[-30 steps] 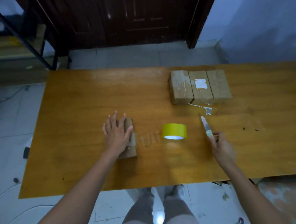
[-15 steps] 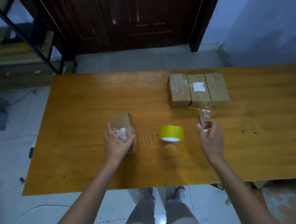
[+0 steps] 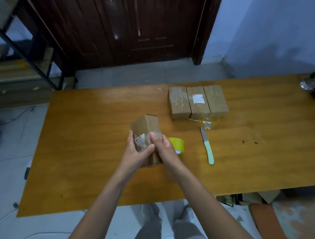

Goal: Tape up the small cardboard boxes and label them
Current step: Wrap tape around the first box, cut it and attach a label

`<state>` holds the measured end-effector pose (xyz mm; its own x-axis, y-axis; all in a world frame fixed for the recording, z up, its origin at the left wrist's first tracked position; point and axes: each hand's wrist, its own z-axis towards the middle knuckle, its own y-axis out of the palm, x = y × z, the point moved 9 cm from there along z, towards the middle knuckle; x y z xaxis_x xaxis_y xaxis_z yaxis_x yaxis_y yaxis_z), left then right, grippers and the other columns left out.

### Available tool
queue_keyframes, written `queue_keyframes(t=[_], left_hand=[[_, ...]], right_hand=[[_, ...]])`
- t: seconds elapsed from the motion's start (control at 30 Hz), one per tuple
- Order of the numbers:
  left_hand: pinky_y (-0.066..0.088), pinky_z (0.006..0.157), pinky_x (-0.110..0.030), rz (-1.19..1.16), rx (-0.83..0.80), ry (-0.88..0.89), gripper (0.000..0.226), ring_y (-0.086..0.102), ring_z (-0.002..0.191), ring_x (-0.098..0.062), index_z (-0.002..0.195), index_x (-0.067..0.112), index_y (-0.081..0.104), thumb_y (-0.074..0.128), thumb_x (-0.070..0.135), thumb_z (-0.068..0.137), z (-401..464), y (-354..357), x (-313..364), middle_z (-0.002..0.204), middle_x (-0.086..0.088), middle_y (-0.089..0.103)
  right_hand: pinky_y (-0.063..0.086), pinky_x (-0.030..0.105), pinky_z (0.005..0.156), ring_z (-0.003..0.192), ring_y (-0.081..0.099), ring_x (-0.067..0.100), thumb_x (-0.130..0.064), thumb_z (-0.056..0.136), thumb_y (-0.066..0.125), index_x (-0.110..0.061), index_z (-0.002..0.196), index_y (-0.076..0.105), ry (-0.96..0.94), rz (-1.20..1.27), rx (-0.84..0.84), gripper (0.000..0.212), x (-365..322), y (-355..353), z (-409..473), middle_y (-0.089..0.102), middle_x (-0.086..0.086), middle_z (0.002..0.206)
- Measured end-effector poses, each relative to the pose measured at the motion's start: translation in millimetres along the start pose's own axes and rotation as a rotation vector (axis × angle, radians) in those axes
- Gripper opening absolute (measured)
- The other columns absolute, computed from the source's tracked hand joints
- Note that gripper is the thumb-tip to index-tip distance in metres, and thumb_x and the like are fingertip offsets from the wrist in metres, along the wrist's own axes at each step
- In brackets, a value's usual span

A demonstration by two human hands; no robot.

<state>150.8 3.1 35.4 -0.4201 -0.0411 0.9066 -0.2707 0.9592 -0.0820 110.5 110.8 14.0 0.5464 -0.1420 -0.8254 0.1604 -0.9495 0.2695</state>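
No legible writing. Four boxes: three in a row (image 3: 197, 103) near tabletop's (image 3: 95, 171) far edge; one box (image 3: 146, 135) mid-tabletop, gripped by left hand (image 3: 136, 151) and right hand (image 3: 165, 147), fingers curled. One tape roll (image 3: 177, 144), one knife (image 3: 207, 145).

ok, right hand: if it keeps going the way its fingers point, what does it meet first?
The right hand points up-left and already grips the cardboard box, so that box comes first. Past it, only bare table shows, though depth is unclear.

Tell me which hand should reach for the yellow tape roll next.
Right. The right hand sits directly beside the tape roll; the left hand grips the box on its far side.
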Motion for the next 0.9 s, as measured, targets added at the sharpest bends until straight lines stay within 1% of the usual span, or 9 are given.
queue_keyframes(t=[0.13,0.23,0.37,0.43,0.5,0.6,0.73,0.83,0.9], left_hand=[[0.040,0.112,-0.043,-0.008,-0.145,-0.039,0.116,0.041,0.137,-0.016,0.156,0.022,0.000,0.078,0.031,0.071,-7.5,8.0,0.9,0.151,0.003,0.030],[0.043,0.109,-0.039,-0.032,-0.117,-0.024,0.100,0.044,0.133,-0.014,0.156,0.025,0.008,0.074,0.030,0.082,-7.5,8.3,0.0,0.148,0.004,0.034],[0.051,0.094,-0.030,-0.052,0.011,0.039,0.077,0.055,0.118,-0.008,0.150,0.031,0.028,0.070,0.033,0.085,-1.3,-2.6,-1.1,0.135,0.009,0.047],[0.052,0.093,-0.035,-0.106,0.047,-0.040,0.073,0.058,0.115,-0.016,0.148,0.024,0.031,0.068,0.038,0.086,2.4,-3.3,-10.2,0.132,0.003,0.052],[0.054,0.087,-0.034,-0.264,-0.049,-0.136,0.057,0.065,0.109,-0.021,0.141,0.008,0.044,0.060,0.034,0.093,7.0,12.6,-20.0,0.125,-0.005,0.064],[0.057,0.072,-0.030,-0.328,-0.118,-0.143,0.039,0.071,0.097,-0.017,0.128,0.009,0.057,0.051,0.034,0.099,11.5,26.2,-20.3,0.112,-0.006,0.073],[0.052,0.061,-0.014,-0.130,0.028,-0.035,0.034,0.066,0.089,-0.004,0.127,0.019,0.051,0.049,0.039,0.100,20.8,19.6,-6.4,0.110,0.005,0.066],[0.047,0.062,-0.009,-0.033,0.105,0.012,0.029,0.061,0.091,-0.005,0.126,0.016,0.050,0.043,0.032,0.103,26.6,18.8,1.4,0.109,0.003,0.062],[0.043,0.064,-0.005,0.035,0.127,0.049,0.033,0.058,0.089,-0.001,0.128,0.014,0.050,0.039,0.035,0.104,26.9,16.9,5.2,0.107,0.007,0.058]], right_hand=[[0.051,0.047,0.096,0.102,0.067,0.029,-0.034,0.095,0.057,-0.004,0.115,0.064,-0.015,-0.042,0.066,0.036,-8.7,-12.7,-2.5,0.071,0.015,0.108],[0.051,0.047,0.095,0.102,0.067,0.030,-0.034,0.098,0.050,-0.002,0.113,0.064,-0.046,-0.099,0.100,0.037,-13.5,-18.3,-6.5,0.070,0.016,0.107],[0.052,0.047,0.093,0.102,0.067,0.030,-0.039,0.103,0.037,-0.009,0.106,0.068,-0.006,-0.074,0.126,0.043,-10.7,-29.4,-10.9,0.070,0.016,0.108],[0.051,0.048,0.094,0.102,0.067,0.028,-0.041,0.104,0.031,-0.013,0.105,0.069,0.027,-0.079,0.146,0.047,-7.4,-33.3,-10.9,0.070,0.015,0.108],[0.051,0.045,0.095,0.102,0.066,0.024,-0.043,0.103,0.029,-0.014,0.109,0.068,0.014,-0.155,0.176,0.049,-8.9,-34.8,-9.2,0.070,0.012,0.110],[0.050,0.044,0.094,0.101,0.064,0.018,-0.058,0.096,0.036,-0.020,0.114,0.064,-0.053,-0.330,0.262,0.050,-23.6,-43.0,-6.3,0.069,0.003,0.110],[0.054,0.040,0.089,0.097,0.062,0.004,-0.076,0.067,0.058,-0.036,0.118,0.050,-0.153,-0.506,0.184,0.066,-41.5,-33.9,-5.6,0.064,-0.016,0.108],[0.054,0.041,0.088,0.107,0.062,0.013,-0.075,0.066,0.061,-0.027,0.130,0.049,-0.267,-0.708,0.210,0.081,-52.2,-22.5,-6.2,0.064,-0.006,0.118],[0.052,0.041,0.090,0.112,0.061,0.017,-0.067,0.076,0.060,-0.020,0.138,0.046,-0.309,-0.751,0.222,0.080,-55.8,-20.9,-4.0,0.063,0.000,0.125]])
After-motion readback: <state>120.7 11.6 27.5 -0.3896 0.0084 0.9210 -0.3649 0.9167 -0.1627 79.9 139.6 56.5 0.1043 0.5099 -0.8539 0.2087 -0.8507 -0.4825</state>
